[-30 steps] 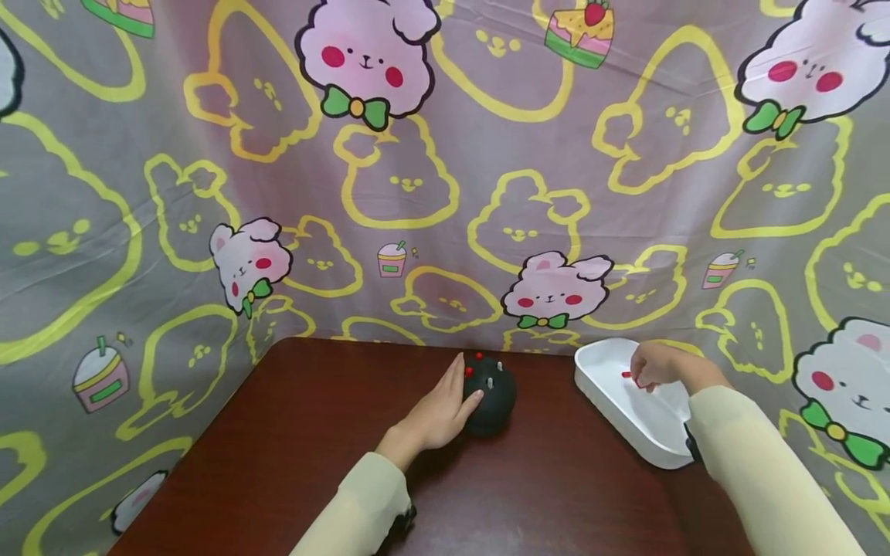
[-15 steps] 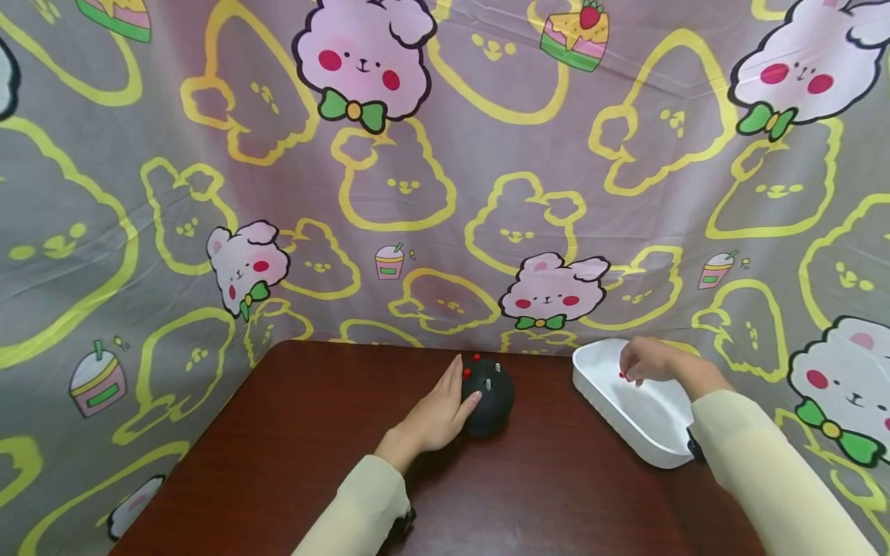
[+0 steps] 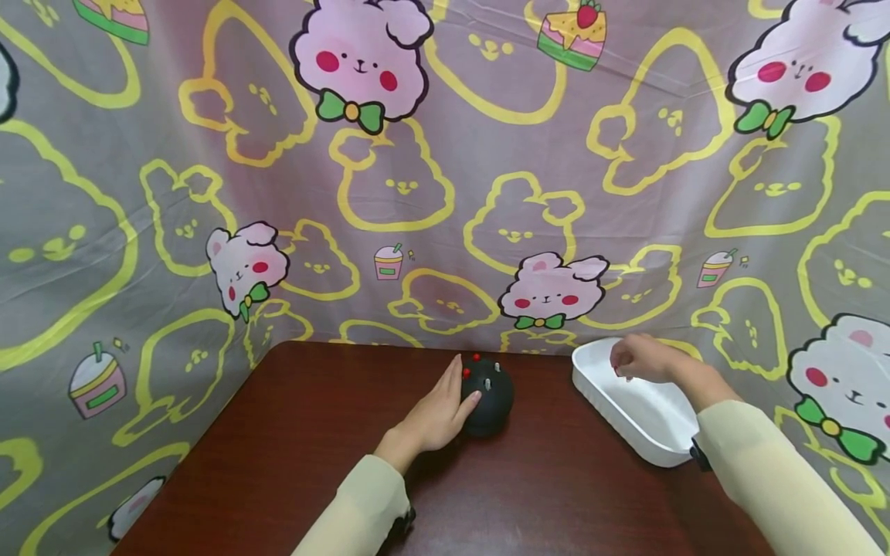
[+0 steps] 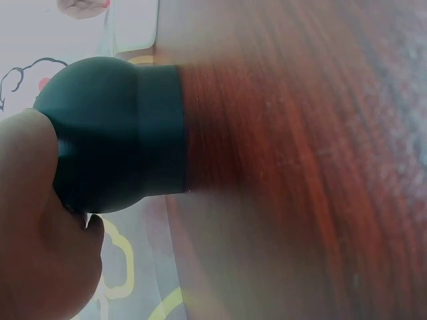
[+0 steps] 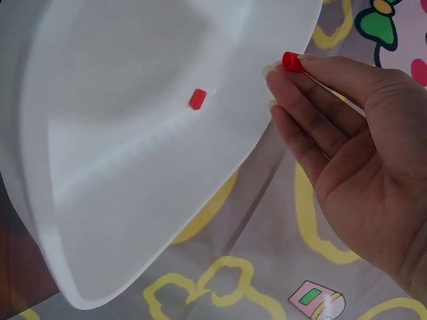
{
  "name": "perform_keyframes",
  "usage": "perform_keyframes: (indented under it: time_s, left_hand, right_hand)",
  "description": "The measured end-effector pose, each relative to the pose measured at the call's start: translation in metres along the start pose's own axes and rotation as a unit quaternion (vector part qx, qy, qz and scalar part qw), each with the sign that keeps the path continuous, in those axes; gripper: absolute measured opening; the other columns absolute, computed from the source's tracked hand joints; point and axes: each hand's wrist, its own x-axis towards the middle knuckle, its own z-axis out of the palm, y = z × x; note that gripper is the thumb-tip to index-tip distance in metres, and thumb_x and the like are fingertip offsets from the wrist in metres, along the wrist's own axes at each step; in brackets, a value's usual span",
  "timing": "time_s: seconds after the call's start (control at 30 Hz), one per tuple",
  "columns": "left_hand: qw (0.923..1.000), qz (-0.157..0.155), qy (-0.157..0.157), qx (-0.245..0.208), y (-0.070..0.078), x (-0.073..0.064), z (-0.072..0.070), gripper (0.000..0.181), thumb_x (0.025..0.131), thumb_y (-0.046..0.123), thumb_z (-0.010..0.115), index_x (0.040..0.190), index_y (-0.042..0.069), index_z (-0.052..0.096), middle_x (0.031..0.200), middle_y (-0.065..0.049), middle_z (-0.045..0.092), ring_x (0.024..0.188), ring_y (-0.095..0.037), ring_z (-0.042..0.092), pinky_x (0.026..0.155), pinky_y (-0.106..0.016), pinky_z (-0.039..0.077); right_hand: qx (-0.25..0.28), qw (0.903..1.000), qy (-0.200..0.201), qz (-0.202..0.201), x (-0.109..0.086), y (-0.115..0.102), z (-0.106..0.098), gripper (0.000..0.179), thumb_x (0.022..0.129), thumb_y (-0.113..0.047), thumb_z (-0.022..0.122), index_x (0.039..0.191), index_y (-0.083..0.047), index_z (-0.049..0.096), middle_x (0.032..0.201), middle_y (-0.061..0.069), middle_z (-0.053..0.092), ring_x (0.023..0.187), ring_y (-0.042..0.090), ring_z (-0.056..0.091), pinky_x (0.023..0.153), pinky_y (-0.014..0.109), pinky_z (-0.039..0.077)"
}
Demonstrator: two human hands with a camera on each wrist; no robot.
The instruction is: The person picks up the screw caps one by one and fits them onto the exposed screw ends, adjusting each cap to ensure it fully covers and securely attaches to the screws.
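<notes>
A black dome on a short cylindrical base stands on the table. Silver pegs and red caps stick up from its top. My left hand lies against the dome's left side, fingers straight and thumb on its near face. Over the white tray, my right hand pinches a small red tube-shaped cap between thumb and fingertips. The cap's hollow end shows in the right wrist view. Another red cap lies on the tray's inner surface.
The dark brown wooden table reaches back to a patterned cloth that hangs behind and along the sides. The tray's raised rim faces the dome, with a stretch of tabletop between them.
My right hand has lifted slightly and moved left over the tray, the red cap in its fingertips. The left hand and the dome keep their places.
</notes>
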Motion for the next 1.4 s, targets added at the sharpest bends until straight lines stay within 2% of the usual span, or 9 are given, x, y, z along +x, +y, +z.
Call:
perform_keyframes:
  time_s: [0.17,0.4,0.7,0.87,1.0,1.07,1.23,1.4]
  left_hand:
    - [1.0,-0.002,0.003,-0.006,0.002,-0.001,-0.001,0.085,0.108,0.06,0.029,0.164,0.002,0.001,0.172,-0.012,0.0,0.158,-0.024,0.009,0.124,-0.044,0.022]
    - [1.0,-0.004,0.001,-0.007,0.001,0.0,-0.001,0.086,0.108,0.059,0.03,0.164,0.001,0.001,0.172,-0.013,0.001,0.157,-0.025,0.01,0.124,-0.044,0.022]
    - [0.9999,-0.003,-0.001,-0.01,0.0,-0.001,0.0,0.086,0.107,0.06,0.03,0.164,0.003,0.0,0.172,-0.012,0.0,0.157,-0.025,0.01,0.124,-0.044,0.021]
    - [0.9999,0.002,0.005,-0.012,0.0,0.0,-0.001,0.086,0.107,0.06,0.03,0.164,0.002,0.001,0.172,-0.013,0.001,0.157,-0.025,0.01,0.124,-0.044,0.022]
    - [0.9999,0.002,0.004,-0.012,0.001,0.0,-0.002,0.086,0.107,0.06,0.03,0.164,0.003,0.001,0.172,-0.012,0.001,0.157,-0.023,0.009,0.124,-0.043,0.022]
    - [0.9999,0.0,0.003,-0.012,0.001,0.0,-0.001,0.086,0.107,0.06,0.03,0.164,0.002,0.001,0.172,-0.011,0.001,0.157,-0.023,0.01,0.124,-0.043,0.022]
    - [0.9999,0.001,0.005,-0.011,0.0,0.001,0.0,0.086,0.107,0.06,0.03,0.164,0.002,0.001,0.172,-0.012,0.001,0.157,-0.025,0.011,0.123,-0.044,0.023]
    - [0.9999,0.001,0.006,-0.012,0.0,0.001,0.0,0.086,0.107,0.06,0.03,0.164,0.003,0.001,0.172,-0.012,0.001,0.157,-0.025,0.01,0.123,-0.044,0.023]
  right_hand:
    - [-0.014,0.9991,0.025,-0.03,0.001,-0.008,-0.001,0.013,0.082,0.006,0.071,0.078,-0.006,0.068,0.067,-0.001,0.067,0.061,0.004,0.059,0.058,0.025,0.049]
    - [-0.02,0.9989,0.038,-0.017,0.002,-0.021,-0.002,0.016,0.086,0.009,0.068,0.082,-0.006,0.069,0.071,-0.001,0.066,0.06,0.002,0.057,0.057,0.025,0.05]
    - [-0.003,0.9983,0.052,-0.027,0.005,-0.038,0.0,0.014,0.088,0.008,0.067,0.084,-0.005,0.068,0.069,-0.007,0.063,0.058,0.003,0.056,0.053,0.026,0.05]
    - [-0.004,0.9963,0.07,-0.05,0.007,-0.048,0.0,0.015,0.087,0.008,0.069,0.086,-0.006,0.07,0.076,-0.005,0.068,0.068,0.003,0.06,0.061,0.027,0.052]
    - [0.001,0.9951,0.081,-0.056,0.008,-0.059,0.0,0.012,0.088,0.007,0.07,0.091,-0.004,0.072,0.084,0.001,0.073,0.077,0.006,0.067,0.069,0.031,0.055]
    - [0.002,0.9948,0.083,-0.059,0.009,-0.065,0.001,0.011,0.089,0.006,0.07,0.092,-0.005,0.072,0.086,-0.001,0.074,0.08,0.008,0.069,0.071,0.032,0.056]
    - [-0.012,0.9941,0.086,-0.065,0.014,-0.077,0.002,0.017,0.09,0.005,0.071,0.086,-0.012,0.071,0.082,-0.007,0.071,0.079,0.011,0.071,0.069,0.034,0.056]
    - [-0.025,0.9924,0.097,-0.07,0.017,-0.086,0.003,0.015,0.09,0.003,0.072,0.088,-0.012,0.073,0.085,-0.004,0.073,0.08,0.011,0.071,0.073,0.042,0.058]
